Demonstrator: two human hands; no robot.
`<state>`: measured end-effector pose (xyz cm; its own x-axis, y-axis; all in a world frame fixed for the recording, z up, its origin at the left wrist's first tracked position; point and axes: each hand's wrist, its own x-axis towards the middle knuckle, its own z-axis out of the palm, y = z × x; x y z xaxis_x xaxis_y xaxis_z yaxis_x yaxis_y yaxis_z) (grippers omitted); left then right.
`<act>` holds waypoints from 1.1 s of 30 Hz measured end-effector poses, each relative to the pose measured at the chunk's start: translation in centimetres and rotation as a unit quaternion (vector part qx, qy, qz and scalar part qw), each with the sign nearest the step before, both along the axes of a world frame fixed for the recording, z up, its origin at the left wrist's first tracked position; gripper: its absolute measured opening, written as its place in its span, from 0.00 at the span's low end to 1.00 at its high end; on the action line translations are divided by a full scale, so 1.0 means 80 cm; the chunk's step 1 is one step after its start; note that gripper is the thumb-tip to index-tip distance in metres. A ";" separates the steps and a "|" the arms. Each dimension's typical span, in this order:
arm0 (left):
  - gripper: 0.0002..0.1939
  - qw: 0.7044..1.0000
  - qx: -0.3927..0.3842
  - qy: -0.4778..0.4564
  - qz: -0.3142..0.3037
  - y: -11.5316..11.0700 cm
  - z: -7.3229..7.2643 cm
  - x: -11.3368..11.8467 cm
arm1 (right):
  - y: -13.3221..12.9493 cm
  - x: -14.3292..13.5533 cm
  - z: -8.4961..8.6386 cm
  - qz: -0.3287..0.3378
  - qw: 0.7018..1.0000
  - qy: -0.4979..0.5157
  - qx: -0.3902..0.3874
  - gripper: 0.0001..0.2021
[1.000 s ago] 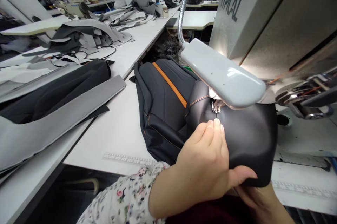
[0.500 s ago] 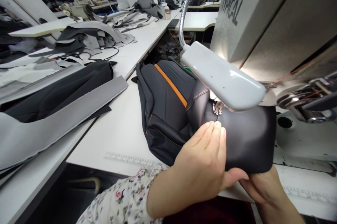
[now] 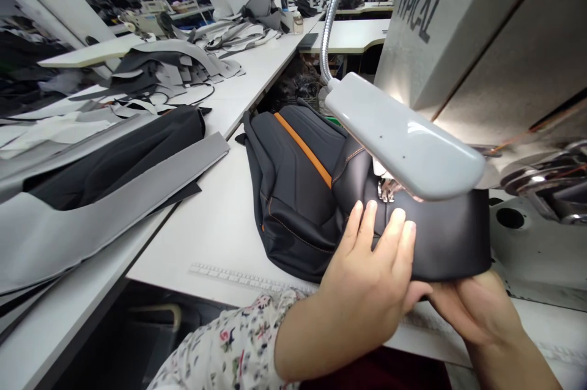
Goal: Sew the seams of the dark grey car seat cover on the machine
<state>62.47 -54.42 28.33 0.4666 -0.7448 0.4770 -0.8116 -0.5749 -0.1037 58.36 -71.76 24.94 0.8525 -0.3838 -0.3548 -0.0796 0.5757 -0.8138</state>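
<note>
A black leather-like cover with an orange stripe and orange stitching lies on the white table, its right part under the presser foot of a sewing machine. My left hand rests flat on the cover just in front of the foot, fingers spread. At the cover's near right edge is my right hand, palm up, with its fingers under the black material and partly hidden by it.
A white lamp on a bendable metal neck hangs over the foot. Grey and black fabric pieces cover the table at left. A ruler strip runs along the front edge. More machines and tables stand behind.
My left hand's fingers have spread apart from being close together. The cover's right part has shifted and its near edge looks flatter. The view has moved slightly left.
</note>
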 end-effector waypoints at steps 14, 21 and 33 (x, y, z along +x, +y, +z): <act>0.33 0.999 -0.024 -0.001 0.028 -0.031 0.003 0.027 | -0.029 0.027 -0.001 0.086 0.996 0.025 -0.003 0.21; 0.37 0.999 -0.039 0.014 -0.006 -0.025 -0.006 0.028 | -0.045 0.034 -0.006 0.122 0.992 -0.011 0.002 0.19; 0.24 0.990 -0.017 -0.092 -0.106 0.035 -0.016 0.032 | -0.053 0.026 -0.019 0.307 0.950 -0.063 -0.017 0.09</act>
<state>65.05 -51.65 27.03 0.2048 -0.7985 0.5661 -0.8834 -0.3999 -0.2445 60.47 -75.99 23.42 0.9542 0.1896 -0.2313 -0.2922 0.4260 -0.8562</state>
